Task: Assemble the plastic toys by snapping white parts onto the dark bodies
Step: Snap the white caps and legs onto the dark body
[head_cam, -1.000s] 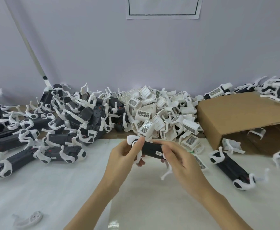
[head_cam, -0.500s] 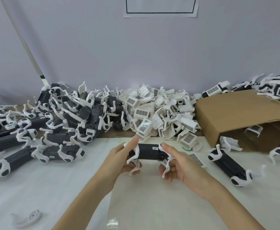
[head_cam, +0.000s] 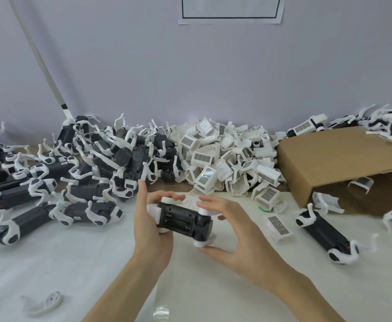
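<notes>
I hold one dark toy body (head_cam: 184, 220) with white leg parts over the middle of the white table, its underside turned up. My left hand (head_cam: 149, 225) grips its left end, the index finger sticking up. My right hand (head_cam: 233, 225) holds the right end, thumb under a white leg and fingers over the far side. A heap of loose white barcode-labelled parts (head_cam: 227, 159) lies just behind. Dark bodies with white legs are piled at the left (head_cam: 79, 177).
A brown cardboard box (head_cam: 338, 163) lies on its side at the right, with toys on top and inside. One assembled toy (head_cam: 325, 235) lies right of my hands. A single white leg part (head_cam: 48, 302) lies at the near left. A grey wall stands behind.
The toy body has been rolled over in my hands, its underside now facing up. My hands shifted their hold and came slightly closer to me.
</notes>
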Action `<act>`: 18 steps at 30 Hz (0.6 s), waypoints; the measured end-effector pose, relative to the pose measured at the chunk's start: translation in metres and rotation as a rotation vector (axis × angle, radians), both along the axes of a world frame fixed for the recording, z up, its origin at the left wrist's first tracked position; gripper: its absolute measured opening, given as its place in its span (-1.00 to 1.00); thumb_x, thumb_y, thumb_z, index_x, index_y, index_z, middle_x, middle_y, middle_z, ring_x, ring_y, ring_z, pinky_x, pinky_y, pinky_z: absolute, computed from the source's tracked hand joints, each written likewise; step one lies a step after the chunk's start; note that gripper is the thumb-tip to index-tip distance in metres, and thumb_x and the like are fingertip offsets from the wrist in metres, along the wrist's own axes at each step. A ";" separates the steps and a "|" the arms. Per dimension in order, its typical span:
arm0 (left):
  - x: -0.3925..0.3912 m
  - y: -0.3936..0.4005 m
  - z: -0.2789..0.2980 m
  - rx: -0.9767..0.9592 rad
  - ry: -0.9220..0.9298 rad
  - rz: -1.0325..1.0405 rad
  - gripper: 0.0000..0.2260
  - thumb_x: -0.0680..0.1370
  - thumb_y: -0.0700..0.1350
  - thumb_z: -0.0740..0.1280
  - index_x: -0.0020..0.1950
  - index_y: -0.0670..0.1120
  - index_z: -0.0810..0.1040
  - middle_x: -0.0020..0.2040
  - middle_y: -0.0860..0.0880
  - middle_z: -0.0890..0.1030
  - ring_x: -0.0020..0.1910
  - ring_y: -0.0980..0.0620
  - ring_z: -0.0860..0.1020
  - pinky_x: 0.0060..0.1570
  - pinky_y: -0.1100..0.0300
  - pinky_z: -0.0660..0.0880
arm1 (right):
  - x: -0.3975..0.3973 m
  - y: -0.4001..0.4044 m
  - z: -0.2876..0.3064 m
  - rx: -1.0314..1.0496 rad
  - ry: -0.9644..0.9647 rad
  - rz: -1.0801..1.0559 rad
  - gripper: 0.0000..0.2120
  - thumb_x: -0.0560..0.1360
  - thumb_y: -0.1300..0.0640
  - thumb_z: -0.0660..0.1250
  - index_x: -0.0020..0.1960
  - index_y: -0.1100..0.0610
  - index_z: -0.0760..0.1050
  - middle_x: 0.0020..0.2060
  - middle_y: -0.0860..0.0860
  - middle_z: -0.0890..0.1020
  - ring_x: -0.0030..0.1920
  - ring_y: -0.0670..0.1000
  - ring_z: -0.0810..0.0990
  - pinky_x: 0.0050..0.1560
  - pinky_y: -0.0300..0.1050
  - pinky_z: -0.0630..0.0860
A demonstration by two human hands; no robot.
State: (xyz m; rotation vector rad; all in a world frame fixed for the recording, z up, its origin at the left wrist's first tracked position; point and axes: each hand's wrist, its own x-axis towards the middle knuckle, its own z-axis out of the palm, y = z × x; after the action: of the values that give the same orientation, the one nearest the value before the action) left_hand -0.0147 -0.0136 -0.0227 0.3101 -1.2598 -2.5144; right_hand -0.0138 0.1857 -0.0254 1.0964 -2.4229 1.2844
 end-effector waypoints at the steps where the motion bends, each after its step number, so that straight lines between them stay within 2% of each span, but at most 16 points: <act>1: 0.000 -0.002 0.001 0.037 -0.009 -0.003 -0.44 0.62 0.35 0.28 -0.26 -0.11 0.60 -0.16 -0.17 0.67 -0.19 -0.08 0.67 0.01 -0.02 0.54 | 0.001 -0.002 -0.001 0.030 0.067 -0.003 -0.37 0.51 -0.01 0.56 0.50 -0.12 0.39 0.51 -0.24 0.39 0.53 -0.09 0.36 0.47 -0.26 0.29; 3: 0.000 -0.003 0.002 0.056 -0.004 0.006 -0.45 0.63 0.33 0.27 -0.27 -0.10 0.59 -0.17 -0.16 0.66 -0.21 -0.06 0.65 -0.01 0.00 0.54 | 0.002 -0.007 -0.003 0.071 0.141 -0.015 -0.36 0.54 0.01 0.52 0.55 -0.06 0.34 0.55 -0.24 0.32 0.57 -0.10 0.30 0.53 -0.21 0.23; 5: 0.000 -0.001 0.002 0.006 0.044 0.008 -0.44 0.65 0.33 0.22 -0.18 -0.12 0.60 -0.10 -0.20 0.66 -0.15 -0.06 0.64 0.02 0.02 0.51 | 0.002 -0.009 -0.007 0.060 0.134 -0.046 -0.31 0.59 0.02 0.47 0.62 -0.03 0.23 0.56 -0.25 0.28 0.58 -0.12 0.28 0.54 -0.25 0.22; 7: 0.001 0.004 0.003 -0.074 0.109 -0.020 -0.43 0.69 0.31 0.15 -0.02 -0.17 0.63 -0.01 -0.24 0.65 -0.01 -0.10 0.61 0.15 -0.02 0.48 | 0.001 -0.007 -0.012 0.034 0.055 -0.106 -0.26 0.60 0.02 0.45 0.65 -0.07 0.14 0.54 -0.29 0.27 0.54 -0.18 0.31 0.47 -0.38 0.22; 9: 0.000 0.008 0.001 -0.208 0.170 -0.094 -0.52 0.74 0.21 0.12 0.13 -0.14 0.63 0.11 -0.22 0.66 0.14 -0.11 0.59 0.26 -0.06 0.42 | -0.004 -0.001 -0.014 0.002 -0.063 -0.162 -0.26 0.59 0.00 0.47 0.63 -0.16 0.14 0.49 -0.32 0.33 0.46 -0.27 0.37 0.38 -0.48 0.25; 11: 0.000 0.008 -0.002 -0.479 0.250 -0.119 -0.71 0.75 0.10 0.14 0.25 0.03 0.60 0.26 -0.08 0.67 0.28 -0.07 0.60 0.25 -0.02 0.43 | -0.012 0.006 -0.014 -0.054 -0.199 -0.141 -0.28 0.60 0.06 0.45 0.62 -0.19 0.14 0.48 -0.30 0.39 0.45 -0.27 0.40 0.42 -0.41 0.29; 12: 0.001 0.007 -0.002 -0.651 0.290 -0.131 -0.74 0.72 0.13 0.20 0.33 0.14 0.56 0.32 0.01 0.65 0.33 -0.01 0.58 0.24 0.04 0.44 | -0.016 0.010 -0.014 -0.093 -0.269 -0.108 -0.28 0.62 0.12 0.42 0.63 -0.18 0.13 0.48 -0.28 0.41 0.47 -0.24 0.40 0.46 -0.35 0.30; 13: 0.002 0.005 -0.003 -0.851 0.332 -0.128 -0.66 0.66 0.19 0.28 0.43 0.18 0.49 0.36 0.09 0.62 0.37 0.07 0.55 0.24 0.14 0.45 | -0.019 0.013 -0.014 -0.129 -0.328 -0.073 -0.29 0.64 0.19 0.39 0.63 -0.17 0.12 0.49 -0.27 0.42 0.48 -0.23 0.41 0.49 -0.29 0.32; 15: 0.005 0.003 -0.006 -1.298 0.429 0.049 -0.43 0.58 0.25 0.42 0.54 0.08 0.45 0.35 0.20 0.60 0.39 0.25 0.47 0.31 0.29 0.41 | -0.022 0.019 -0.012 -0.170 -0.408 -0.031 -0.31 0.66 0.31 0.31 0.63 -0.12 0.13 0.49 -0.21 0.45 0.49 -0.18 0.43 0.51 -0.19 0.36; 16: 0.006 0.004 -0.006 -1.454 0.490 0.195 -0.37 0.54 0.29 0.45 0.50 -0.02 0.51 0.30 0.18 0.62 0.33 0.32 0.46 0.31 0.27 0.40 | -0.023 0.020 -0.012 -0.180 -0.438 -0.017 -0.33 0.66 0.35 0.29 0.63 -0.08 0.15 0.49 -0.17 0.47 0.48 -0.16 0.45 0.50 -0.15 0.38; 18: 0.008 0.011 -0.005 -1.553 0.570 0.419 -0.33 0.48 0.36 0.48 0.35 -0.13 0.64 0.16 0.08 0.68 0.14 0.24 0.54 0.26 0.18 0.43 | -0.022 0.020 -0.013 -0.181 -0.505 0.017 -0.39 0.67 0.37 0.26 0.60 -0.04 0.22 0.47 -0.12 0.51 0.46 -0.11 0.49 0.48 -0.12 0.41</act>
State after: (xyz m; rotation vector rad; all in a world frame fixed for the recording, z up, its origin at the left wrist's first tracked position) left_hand -0.0069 -0.0031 -0.0279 -0.4324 -2.0572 -0.6782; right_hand -0.0354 0.2054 -0.0385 0.8187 -2.5540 1.9385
